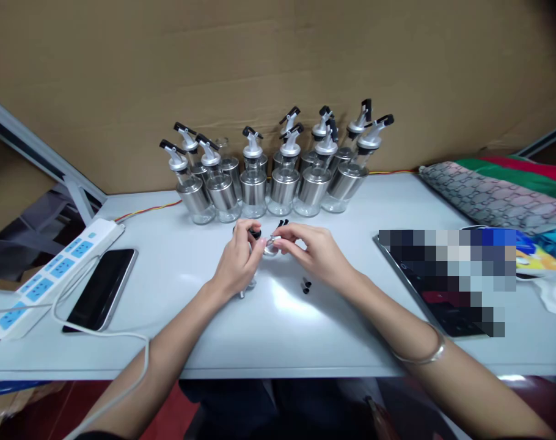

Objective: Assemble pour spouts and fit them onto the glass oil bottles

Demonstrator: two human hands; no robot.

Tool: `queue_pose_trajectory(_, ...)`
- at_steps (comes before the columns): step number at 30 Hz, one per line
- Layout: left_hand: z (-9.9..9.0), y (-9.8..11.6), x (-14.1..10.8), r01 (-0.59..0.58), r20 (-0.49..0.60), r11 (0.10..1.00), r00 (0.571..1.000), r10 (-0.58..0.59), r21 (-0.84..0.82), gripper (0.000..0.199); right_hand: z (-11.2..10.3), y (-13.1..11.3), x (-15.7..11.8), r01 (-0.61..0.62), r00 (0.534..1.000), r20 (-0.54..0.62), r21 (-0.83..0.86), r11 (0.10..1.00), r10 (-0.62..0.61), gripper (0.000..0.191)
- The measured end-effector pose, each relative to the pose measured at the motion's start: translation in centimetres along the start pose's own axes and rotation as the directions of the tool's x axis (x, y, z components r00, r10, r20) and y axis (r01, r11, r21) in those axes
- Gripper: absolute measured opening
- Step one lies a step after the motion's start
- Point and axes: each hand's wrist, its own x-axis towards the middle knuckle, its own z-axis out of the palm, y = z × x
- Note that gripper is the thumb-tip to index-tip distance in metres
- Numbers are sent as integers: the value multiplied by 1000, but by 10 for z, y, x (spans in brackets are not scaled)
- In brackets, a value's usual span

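Head view: the right hand [318, 249] pinches a small silvery piece [272, 241] beside the curled left hand [236, 261], whose hold I cannot tell through blur. Beyond both hands, bottles [253, 188] stand mostly spouted; black plugs [306, 291] nearer than the right hand lie unfitted.

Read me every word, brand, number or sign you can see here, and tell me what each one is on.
No text can be read.
Bottles: no legible lettering.
Small silver part in the fingers: too small to tell.
Power strip: no legible marking.
Phone: dark screen, nothing legible.
Dark-screened device: largely pixelated, unreadable.
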Motion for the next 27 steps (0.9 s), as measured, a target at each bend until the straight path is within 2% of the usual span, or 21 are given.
queue_pose_trajectory(2, 3, -3, -1, -172, 51, 984, 984, 170, 37, 30, -3, -1, 1, -95, 995, 11, 71, 993, 94, 14)
queue_pose_trajectory(5, 7, -6, 1, -390, 79, 917, 920, 384, 81, 37, -7, -1, 3, -177, 984, 17, 148, 973, 176, 15)
queue_pose_trajectory(8, 6, -5, 2, -496, 65, 855, 868, 492, 151, 27, -10, -1, 5, -212, 977, 34, 182, 960, 210, 17)
queue_pose_trajectory(10, 2, -1, 3, -516, 125, 828, 857, 500, 219, 22, -12, 0, 5, -218, 976, 60, 194, 956, 210, 18)
queue_pose_trajectory(13, -6, 6, 3, -526, 235, 799, 849, 473, 291, 26, -16, 0, 6, -223, 974, 99, 213, 951, 206, 21)
queue_pose_trajectory(16, -10, 11, 2, -529, 265, 789, 846, 462, 313, 30, -19, 2, 6, -243, 968, 120, 238, 940, 219, 23)
queue_pose_trajectory(19, -8, 12, 1, -535, 268, 795, 841, 470, 286, 31, -21, 3, 6, -256, 963, 151, 268, 929, 222, 22)
queue_pose_trajectory(23, -2, 14, -4, -532, 218, 800, 846, 487, 278, 30, -24, 0, 6, -257, 960, 188, 290, 922, 209, 22)
queue_pose_trajectory(27, 1, 17, -16, -557, 154, 762, 828, 539, 331, 26, -30, -3, 7, -241, 945, 276, 225, 944, 176, 27)
